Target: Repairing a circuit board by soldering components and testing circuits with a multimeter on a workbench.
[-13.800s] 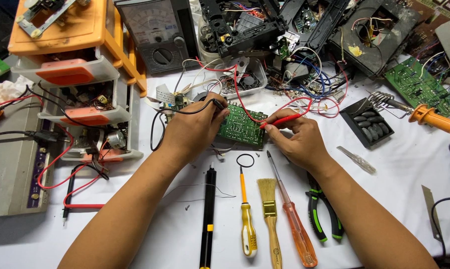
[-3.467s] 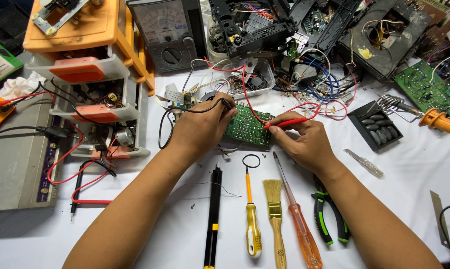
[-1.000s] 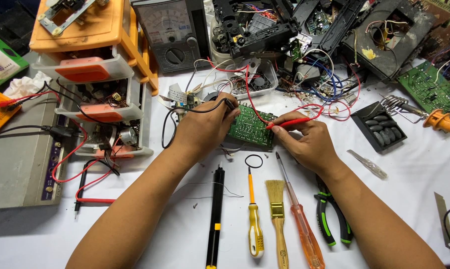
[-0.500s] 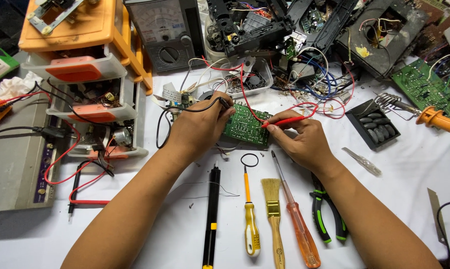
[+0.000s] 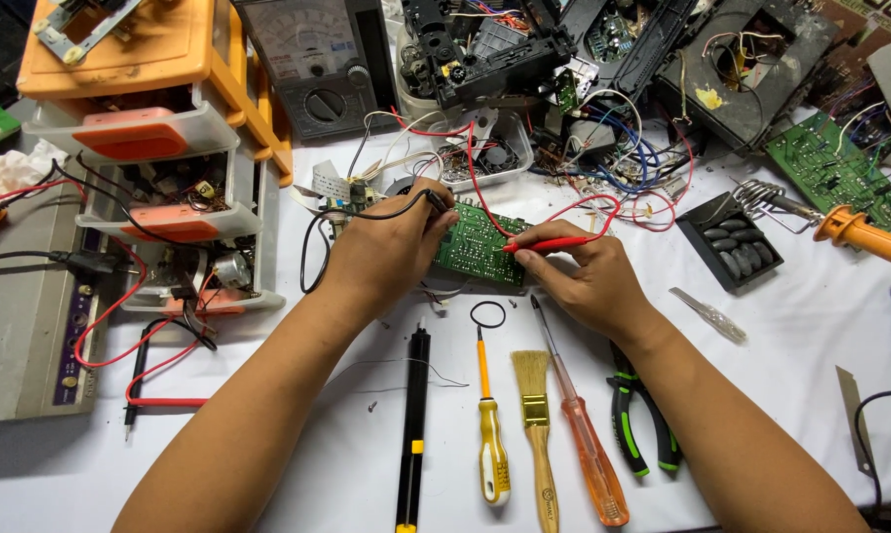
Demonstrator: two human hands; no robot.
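- Left hand [image 5: 391,252] fingers pinch the black probe [image 5: 434,200]; right hand [image 5: 589,281] fingers grip the red probe [image 5: 549,244].
- Both tips touch the green circuit board [image 5: 480,247] lying between the fingers, so probing looks underway, with much of the board left.

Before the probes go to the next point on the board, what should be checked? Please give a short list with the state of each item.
1. Left hand grips black probe: ok.
2. Right hand grips red probe: ok.
3. Both tips on green circuit board: cannot tell, too small.
4. Board lies flat on white table: ok.
5. Red lead crosses the board: not ok.
6. Analog meter in view: ok; its reading, cannot tell.
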